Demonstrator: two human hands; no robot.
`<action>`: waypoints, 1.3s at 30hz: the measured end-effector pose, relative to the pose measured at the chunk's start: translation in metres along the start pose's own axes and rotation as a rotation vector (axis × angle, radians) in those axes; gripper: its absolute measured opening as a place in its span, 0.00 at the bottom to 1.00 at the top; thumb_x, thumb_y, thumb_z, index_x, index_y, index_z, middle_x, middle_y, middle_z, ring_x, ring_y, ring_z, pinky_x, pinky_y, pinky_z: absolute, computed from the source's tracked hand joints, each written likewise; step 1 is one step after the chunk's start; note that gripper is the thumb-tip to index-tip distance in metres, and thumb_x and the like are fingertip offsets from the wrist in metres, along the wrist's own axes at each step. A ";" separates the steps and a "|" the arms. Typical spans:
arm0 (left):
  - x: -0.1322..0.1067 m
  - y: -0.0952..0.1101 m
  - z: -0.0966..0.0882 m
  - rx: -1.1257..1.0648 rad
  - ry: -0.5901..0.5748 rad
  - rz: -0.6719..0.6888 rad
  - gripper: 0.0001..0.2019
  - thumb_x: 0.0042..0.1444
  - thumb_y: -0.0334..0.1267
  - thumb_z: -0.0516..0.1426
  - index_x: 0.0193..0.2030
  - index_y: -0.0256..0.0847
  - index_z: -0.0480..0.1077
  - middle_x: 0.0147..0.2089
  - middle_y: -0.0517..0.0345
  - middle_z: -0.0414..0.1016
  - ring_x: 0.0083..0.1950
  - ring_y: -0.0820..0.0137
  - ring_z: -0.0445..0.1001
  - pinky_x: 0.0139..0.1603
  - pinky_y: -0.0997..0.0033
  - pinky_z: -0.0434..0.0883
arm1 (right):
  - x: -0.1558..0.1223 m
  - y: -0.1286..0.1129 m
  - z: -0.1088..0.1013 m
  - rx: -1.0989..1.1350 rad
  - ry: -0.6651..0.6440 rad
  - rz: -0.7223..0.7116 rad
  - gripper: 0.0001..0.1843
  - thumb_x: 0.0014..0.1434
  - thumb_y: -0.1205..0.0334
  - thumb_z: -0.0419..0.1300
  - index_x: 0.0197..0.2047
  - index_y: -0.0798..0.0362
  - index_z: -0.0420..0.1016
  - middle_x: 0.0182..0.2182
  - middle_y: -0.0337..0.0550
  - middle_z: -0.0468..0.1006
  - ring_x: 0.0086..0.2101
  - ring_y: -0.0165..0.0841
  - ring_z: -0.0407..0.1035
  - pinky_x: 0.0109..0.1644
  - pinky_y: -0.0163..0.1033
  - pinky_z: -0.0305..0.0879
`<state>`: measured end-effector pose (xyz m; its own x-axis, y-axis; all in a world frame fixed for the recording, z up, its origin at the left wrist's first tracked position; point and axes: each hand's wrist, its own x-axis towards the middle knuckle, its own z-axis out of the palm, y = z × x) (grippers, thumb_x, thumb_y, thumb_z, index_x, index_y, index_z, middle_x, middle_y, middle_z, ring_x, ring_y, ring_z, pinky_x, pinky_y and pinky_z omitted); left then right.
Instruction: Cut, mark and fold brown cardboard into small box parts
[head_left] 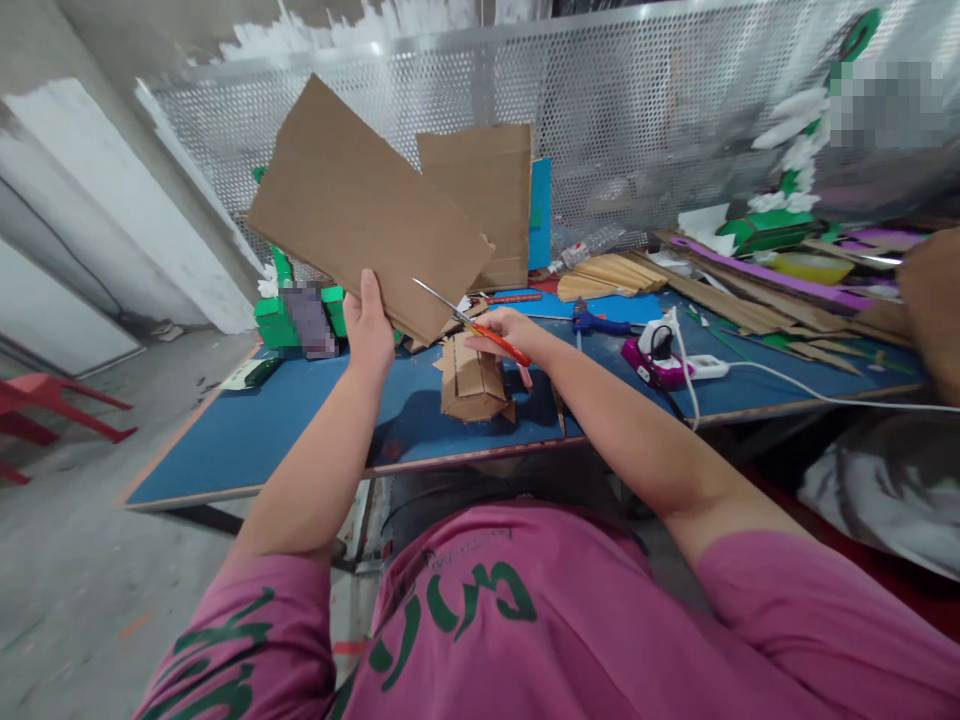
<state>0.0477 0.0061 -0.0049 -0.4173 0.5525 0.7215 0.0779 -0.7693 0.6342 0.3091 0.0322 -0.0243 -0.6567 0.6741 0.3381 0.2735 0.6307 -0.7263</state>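
Upward from the gripping left hand (370, 325) slants a cardboard sheet (360, 205).

A cardboard sheet (360, 200) is being gripped by its lower edge in the left hand (369, 325) above the desk (300, 430). Scissors (459, 314) are being held in the right hand (506, 326), the blades being directed toward the sheet. A faceted cardboard form (472, 388) is being supported by the desk near its front edge; toward the right rear corner, cardboard strips (731, 293) are being carried.
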 end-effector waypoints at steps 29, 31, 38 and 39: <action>0.001 -0.004 0.000 -0.028 -0.002 -0.068 0.32 0.63 0.69 0.65 0.59 0.44 0.80 0.66 0.46 0.82 0.74 0.55 0.75 0.77 0.57 0.72 | -0.006 -0.020 -0.001 -0.092 0.046 0.078 0.30 0.61 0.33 0.67 0.27 0.51 0.69 0.23 0.32 0.59 0.26 0.28 0.52 0.31 0.37 0.45; 0.002 -0.005 -0.001 -0.026 -0.016 -0.058 0.32 0.63 0.69 0.65 0.59 0.44 0.80 0.67 0.46 0.81 0.74 0.55 0.76 0.77 0.57 0.72 | -0.004 -0.017 -0.002 -0.079 0.027 0.068 0.30 0.61 0.34 0.68 0.27 0.51 0.69 0.23 0.33 0.59 0.27 0.28 0.52 0.31 0.37 0.46; 0.004 -0.009 -0.001 -0.051 -0.009 -0.077 0.32 0.62 0.69 0.66 0.61 0.46 0.78 0.68 0.48 0.80 0.75 0.56 0.74 0.78 0.56 0.71 | 0.005 -0.005 -0.002 -0.039 0.019 0.068 0.30 0.57 0.32 0.69 0.28 0.52 0.74 0.24 0.33 0.61 0.27 0.28 0.54 0.31 0.37 0.47; 0.004 -0.010 -0.001 -0.061 0.001 -0.092 0.32 0.62 0.68 0.66 0.61 0.46 0.77 0.69 0.48 0.79 0.75 0.57 0.75 0.77 0.56 0.71 | 0.005 -0.005 -0.002 -0.036 0.027 0.059 0.30 0.57 0.32 0.70 0.28 0.52 0.74 0.24 0.33 0.61 0.27 0.28 0.54 0.30 0.37 0.47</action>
<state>0.0446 0.0155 -0.0082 -0.4212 0.6211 0.6609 -0.0163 -0.7338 0.6792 0.3055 0.0335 -0.0181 -0.6192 0.7207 0.3117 0.3366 0.6023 -0.7239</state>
